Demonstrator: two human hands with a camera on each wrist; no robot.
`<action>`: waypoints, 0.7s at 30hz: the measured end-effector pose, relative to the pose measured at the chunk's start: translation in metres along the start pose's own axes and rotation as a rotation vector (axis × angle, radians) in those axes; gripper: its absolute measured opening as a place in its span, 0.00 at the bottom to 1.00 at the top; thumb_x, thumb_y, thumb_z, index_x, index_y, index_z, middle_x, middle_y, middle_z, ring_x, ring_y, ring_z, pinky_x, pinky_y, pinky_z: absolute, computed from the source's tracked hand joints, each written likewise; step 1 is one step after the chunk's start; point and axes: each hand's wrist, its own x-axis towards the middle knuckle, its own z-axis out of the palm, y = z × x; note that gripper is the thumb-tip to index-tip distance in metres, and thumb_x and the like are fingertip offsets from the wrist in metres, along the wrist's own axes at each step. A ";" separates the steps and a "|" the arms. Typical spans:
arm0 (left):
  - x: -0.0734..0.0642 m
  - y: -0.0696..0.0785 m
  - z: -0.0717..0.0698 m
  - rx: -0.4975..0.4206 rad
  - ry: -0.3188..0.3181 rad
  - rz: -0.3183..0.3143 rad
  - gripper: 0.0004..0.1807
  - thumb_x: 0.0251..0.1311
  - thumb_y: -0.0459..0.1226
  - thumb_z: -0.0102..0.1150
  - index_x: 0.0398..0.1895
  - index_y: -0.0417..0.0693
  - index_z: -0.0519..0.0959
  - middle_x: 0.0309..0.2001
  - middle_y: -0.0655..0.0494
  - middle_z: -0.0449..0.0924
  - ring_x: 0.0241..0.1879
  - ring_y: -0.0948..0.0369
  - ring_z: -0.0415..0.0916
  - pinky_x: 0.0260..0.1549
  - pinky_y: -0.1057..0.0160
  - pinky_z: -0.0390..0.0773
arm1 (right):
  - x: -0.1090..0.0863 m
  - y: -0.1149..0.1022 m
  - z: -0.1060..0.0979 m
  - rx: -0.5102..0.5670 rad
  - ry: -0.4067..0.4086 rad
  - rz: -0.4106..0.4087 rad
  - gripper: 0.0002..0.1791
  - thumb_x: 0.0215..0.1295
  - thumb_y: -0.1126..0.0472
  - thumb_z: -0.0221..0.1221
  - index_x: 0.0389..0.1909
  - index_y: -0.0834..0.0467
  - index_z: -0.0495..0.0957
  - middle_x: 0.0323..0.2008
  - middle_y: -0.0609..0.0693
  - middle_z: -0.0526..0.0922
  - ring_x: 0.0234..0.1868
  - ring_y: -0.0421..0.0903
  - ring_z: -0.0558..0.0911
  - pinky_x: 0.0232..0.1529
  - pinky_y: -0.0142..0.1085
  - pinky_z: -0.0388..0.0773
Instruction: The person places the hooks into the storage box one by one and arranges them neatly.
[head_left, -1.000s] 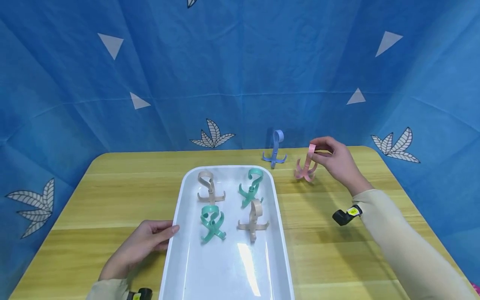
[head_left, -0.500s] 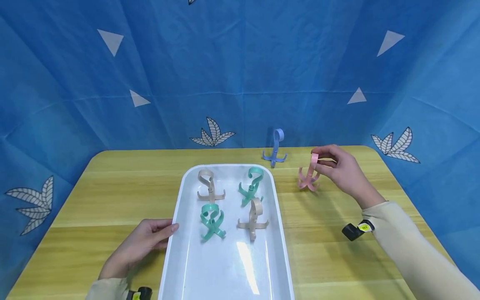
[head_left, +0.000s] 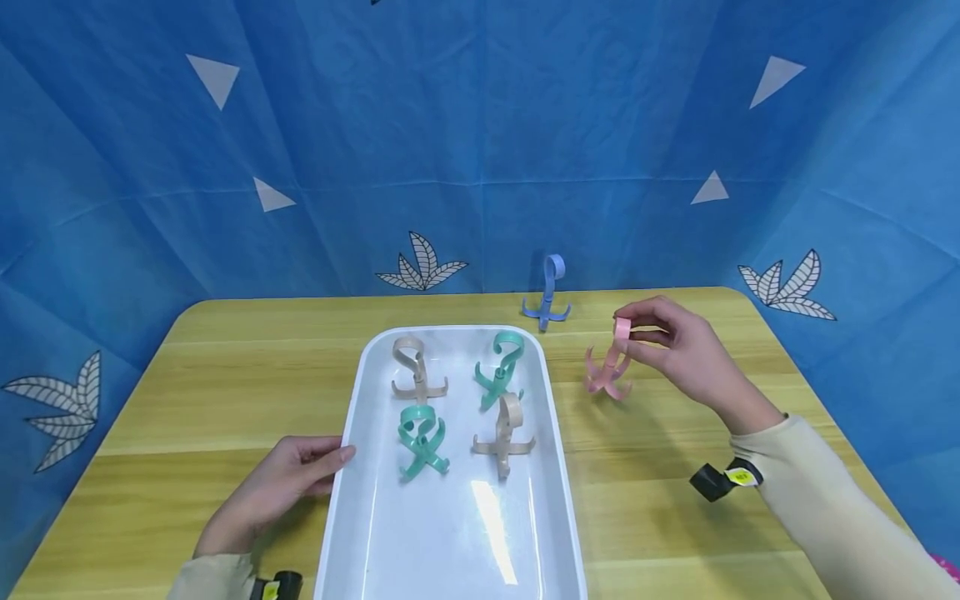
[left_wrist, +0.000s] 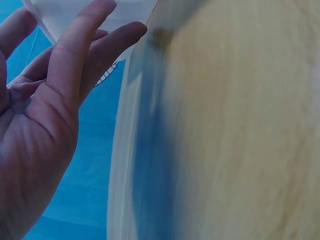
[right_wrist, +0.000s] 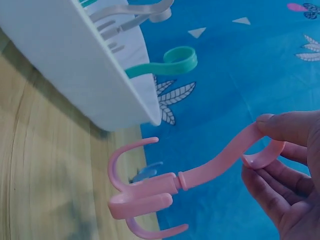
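Observation:
A pink multi-prong hook hanger hangs from my right hand, thumb and fingers pinching its curled top while its prongs point down over the table. The right wrist view shows the pink hanger with its loop between thumb and fingers. At the left side of the white tray, my left hand holds the wall, thumb over the rim and fingers outside. Inside the tray's far half lie two green hangers and two beige ones.
A blue hook hanger stands at the table's back edge, behind the tray's right corner. The wooden table meets a blue patterned cloth at the back and sides.
My right hand has brought the pink hanger nearer to me, first drifting right, then back left toward the tray. My left hand and the tray have stayed put.

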 end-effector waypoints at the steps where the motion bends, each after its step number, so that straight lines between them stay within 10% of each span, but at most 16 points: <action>1: 0.000 0.000 0.000 0.002 0.003 -0.003 0.32 0.71 0.42 0.56 0.64 0.21 0.65 0.56 0.32 0.75 0.48 0.49 0.81 0.45 0.54 0.83 | -0.001 -0.001 0.000 0.003 0.002 -0.010 0.18 0.66 0.70 0.62 0.56 0.66 0.75 0.52 0.57 0.77 0.51 0.48 0.80 0.52 0.28 0.77; 21: 0.000 0.000 0.000 0.009 -0.008 0.005 0.31 0.72 0.42 0.55 0.64 0.21 0.64 0.56 0.31 0.75 0.49 0.49 0.81 0.45 0.54 0.83 | -0.030 -0.037 -0.002 -0.013 -0.018 -0.169 0.19 0.59 0.76 0.66 0.51 0.62 0.79 0.47 0.50 0.79 0.49 0.44 0.79 0.51 0.30 0.79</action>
